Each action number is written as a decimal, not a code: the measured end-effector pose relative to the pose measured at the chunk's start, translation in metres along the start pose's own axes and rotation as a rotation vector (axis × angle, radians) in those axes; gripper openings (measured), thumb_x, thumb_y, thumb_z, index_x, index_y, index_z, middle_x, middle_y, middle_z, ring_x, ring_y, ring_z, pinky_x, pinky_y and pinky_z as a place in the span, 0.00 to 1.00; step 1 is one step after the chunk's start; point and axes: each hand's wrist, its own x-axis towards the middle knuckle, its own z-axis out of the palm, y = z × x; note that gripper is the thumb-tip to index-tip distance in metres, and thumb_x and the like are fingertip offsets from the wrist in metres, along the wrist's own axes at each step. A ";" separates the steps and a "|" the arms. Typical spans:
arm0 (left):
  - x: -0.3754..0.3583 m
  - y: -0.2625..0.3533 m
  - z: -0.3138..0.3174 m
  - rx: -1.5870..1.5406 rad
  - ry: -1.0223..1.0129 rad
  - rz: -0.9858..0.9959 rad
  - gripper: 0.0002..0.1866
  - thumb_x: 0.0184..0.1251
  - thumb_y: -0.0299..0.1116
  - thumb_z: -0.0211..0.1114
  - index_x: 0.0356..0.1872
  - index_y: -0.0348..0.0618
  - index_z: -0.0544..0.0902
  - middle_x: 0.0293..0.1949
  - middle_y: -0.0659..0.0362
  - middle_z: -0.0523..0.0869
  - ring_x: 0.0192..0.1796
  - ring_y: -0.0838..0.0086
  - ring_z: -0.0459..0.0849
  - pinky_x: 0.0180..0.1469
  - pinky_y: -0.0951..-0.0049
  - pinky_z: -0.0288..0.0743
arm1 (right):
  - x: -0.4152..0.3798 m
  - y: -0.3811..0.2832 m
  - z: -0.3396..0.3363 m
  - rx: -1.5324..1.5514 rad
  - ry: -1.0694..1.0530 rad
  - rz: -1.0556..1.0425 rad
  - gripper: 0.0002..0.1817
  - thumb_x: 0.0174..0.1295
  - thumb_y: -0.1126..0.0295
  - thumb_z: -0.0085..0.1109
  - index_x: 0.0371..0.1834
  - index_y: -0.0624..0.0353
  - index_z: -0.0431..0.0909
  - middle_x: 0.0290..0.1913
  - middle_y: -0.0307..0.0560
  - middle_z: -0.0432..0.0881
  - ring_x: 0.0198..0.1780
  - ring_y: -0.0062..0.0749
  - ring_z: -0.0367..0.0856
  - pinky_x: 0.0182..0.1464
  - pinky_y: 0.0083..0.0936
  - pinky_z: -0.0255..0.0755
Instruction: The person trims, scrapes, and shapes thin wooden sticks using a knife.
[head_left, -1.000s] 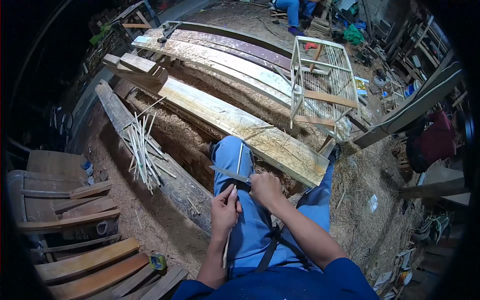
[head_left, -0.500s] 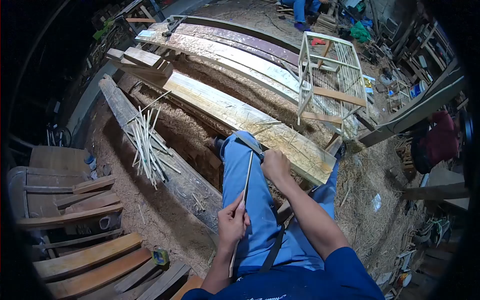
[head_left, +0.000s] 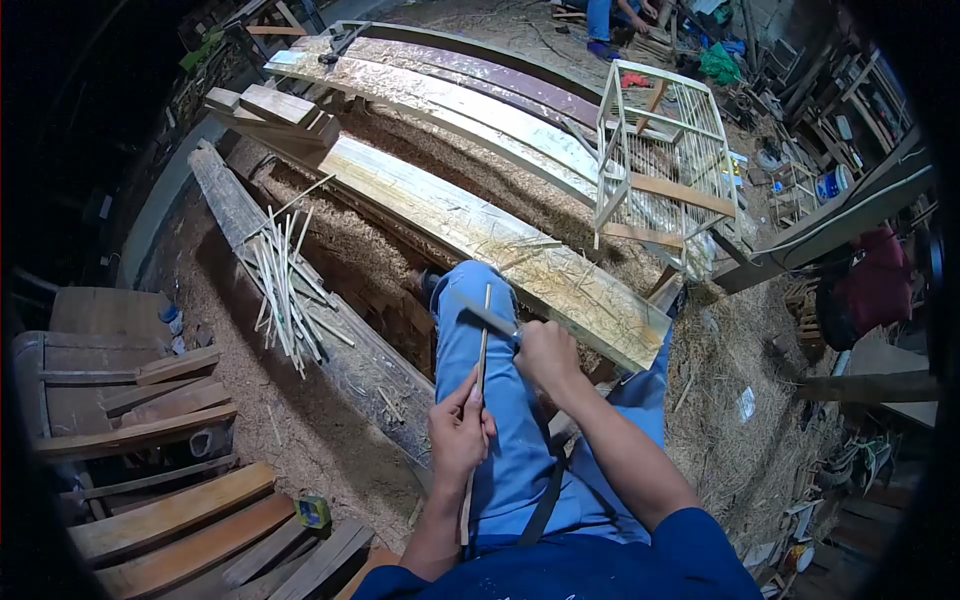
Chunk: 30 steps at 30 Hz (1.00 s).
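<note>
My left hand (head_left: 458, 430) is closed round a thin wooden strip (head_left: 482, 350), which lies lengthwise over my jeans-clad thigh (head_left: 510, 430). The strip's lower end runs back under my wrist toward my waist. In my right hand (head_left: 547, 352), closed round the handle, is a knife whose blade (head_left: 488, 317) crosses the strip near its far end, above my knee. The handle is mostly hidden by my fingers. To the left, a loose bundle of pale thin sticks (head_left: 285, 290) rests on a weathered plank (head_left: 375, 375).
A thick shaving-strewn board (head_left: 470, 220) runs past my knee. Beyond it lie more long boards (head_left: 440, 100) and a slatted wooden frame (head_left: 665, 165). Curved slats (head_left: 180, 510) and a tape measure (head_left: 313, 511) are at lower left. Another person (head_left: 610, 22) is at the far top.
My right hand and the knife have moved toward me along the strip, and the blade sits lower over my knee. My left hand keeps its hold on the strip.
</note>
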 end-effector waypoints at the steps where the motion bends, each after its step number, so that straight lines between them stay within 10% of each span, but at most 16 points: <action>1: -0.001 -0.006 -0.001 -0.014 0.002 0.023 0.18 0.80 0.32 0.52 0.66 0.43 0.77 0.16 0.63 0.77 0.11 0.86 0.66 0.13 0.81 0.60 | 0.008 0.005 0.002 0.045 0.020 0.019 0.07 0.54 0.71 0.62 0.31 0.62 0.85 0.38 0.65 0.85 0.42 0.58 0.86 0.47 0.49 0.80; 12: 0.006 0.003 -0.004 -0.075 -0.003 -0.026 0.21 0.80 0.34 0.53 0.71 0.43 0.71 0.16 0.62 0.77 0.10 0.85 0.65 0.11 0.81 0.60 | -0.012 -0.008 -0.005 0.006 -0.085 -0.219 0.09 0.48 0.72 0.64 0.33 0.62 0.85 0.32 0.66 0.84 0.38 0.62 0.85 0.44 0.51 0.80; 23: -0.006 -0.005 0.004 -0.064 0.017 0.009 0.20 0.79 0.31 0.53 0.68 0.48 0.75 0.16 0.65 0.76 0.12 0.88 0.65 0.13 0.83 0.59 | 0.006 0.003 -0.001 0.069 -0.112 -0.029 0.11 0.48 0.73 0.61 0.35 0.65 0.86 0.36 0.70 0.84 0.42 0.64 0.85 0.48 0.51 0.80; 30: 0.013 0.005 0.004 -0.097 0.073 0.001 0.22 0.77 0.32 0.58 0.68 0.35 0.73 0.16 0.65 0.76 0.12 0.87 0.66 0.13 0.83 0.59 | -0.011 -0.005 -0.001 0.046 -0.160 -0.118 0.13 0.49 0.73 0.62 0.39 0.59 0.88 0.35 0.69 0.84 0.41 0.62 0.85 0.48 0.49 0.80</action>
